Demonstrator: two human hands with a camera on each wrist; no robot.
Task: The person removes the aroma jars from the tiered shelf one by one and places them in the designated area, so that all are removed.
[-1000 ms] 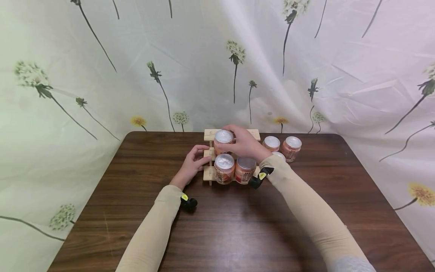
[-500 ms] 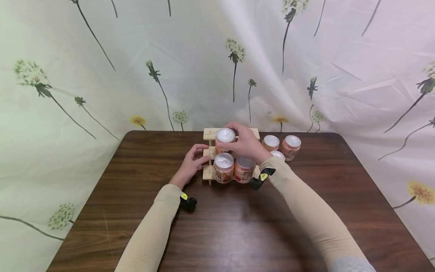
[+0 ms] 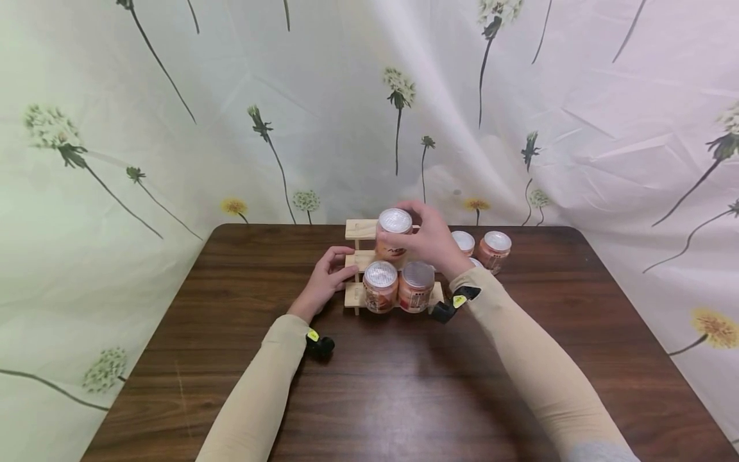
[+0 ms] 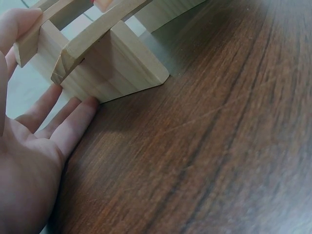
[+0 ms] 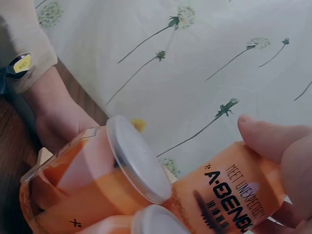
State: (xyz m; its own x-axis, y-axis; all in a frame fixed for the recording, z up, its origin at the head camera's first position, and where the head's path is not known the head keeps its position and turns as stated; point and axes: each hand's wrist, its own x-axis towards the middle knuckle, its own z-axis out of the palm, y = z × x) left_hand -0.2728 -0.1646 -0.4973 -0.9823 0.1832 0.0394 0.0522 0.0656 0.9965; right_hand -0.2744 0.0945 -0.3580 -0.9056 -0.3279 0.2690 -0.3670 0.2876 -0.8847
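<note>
A wooden three-step rack [image 3: 360, 260] stands near the table's back edge. At its left end my left hand [image 3: 326, 282] holds the middle step; in the left wrist view, fingertips [image 4: 53, 90] meet the plank end and side panel. My right hand [image 3: 430, 240] grips an orange jar [image 3: 392, 247] with a silvery lid, upright above the middle step. In the right wrist view, the thumb lies along this jar [image 5: 219, 192], whose label carries dark lettering. Two similar jars, one on the left [image 3: 381, 295] and one beside it [image 3: 417, 295], stand on the lowest step.
Right of the rack, more orange jars stand on the brown wooden table [image 3: 369, 385]: one at the far right [image 3: 494, 251], one nearer the hand [image 3: 464, 241], another partly hidden by the right wrist. A dandelion-print curtain [image 3: 346, 128] hangs behind the table.
My right hand has moved the gripped jar up and to the right from the left part of the middle step. My left hand has stayed at the rack's left end.
</note>
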